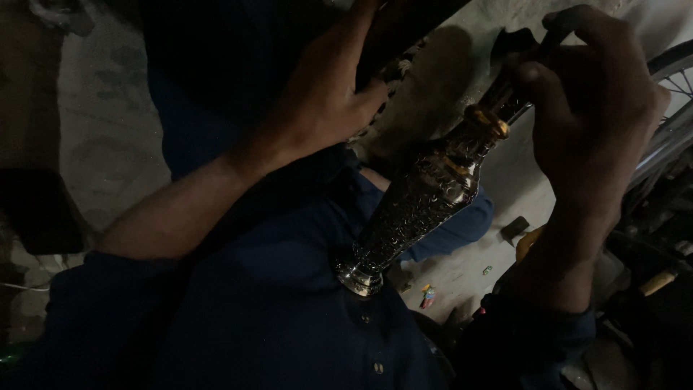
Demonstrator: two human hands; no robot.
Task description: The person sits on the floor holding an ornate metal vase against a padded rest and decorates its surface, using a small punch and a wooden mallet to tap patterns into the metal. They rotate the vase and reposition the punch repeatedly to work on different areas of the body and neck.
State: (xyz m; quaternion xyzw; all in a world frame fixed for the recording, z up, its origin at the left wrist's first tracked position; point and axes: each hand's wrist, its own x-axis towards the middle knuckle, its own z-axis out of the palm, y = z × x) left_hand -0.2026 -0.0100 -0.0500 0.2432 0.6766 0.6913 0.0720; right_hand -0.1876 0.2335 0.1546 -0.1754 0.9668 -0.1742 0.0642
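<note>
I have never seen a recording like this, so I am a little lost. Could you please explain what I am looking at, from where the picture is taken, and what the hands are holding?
There is no machine here. A person wears a camera on the head, and it looks down at their own body and two bare hands, so the single picture is very dark and close.

The dark blue shirt fills the lower part. An ornate metal vase-shaped piece, silver with a gold collar, leans with its base against the chest. The right hand closes its grip on a dark part at the top of the piece. The left hand presses on a dark object above; what it is cannot be told.

Below lies a pale concrete floor with small scraps. A bicycle wheel shows at the right edge.
</note>
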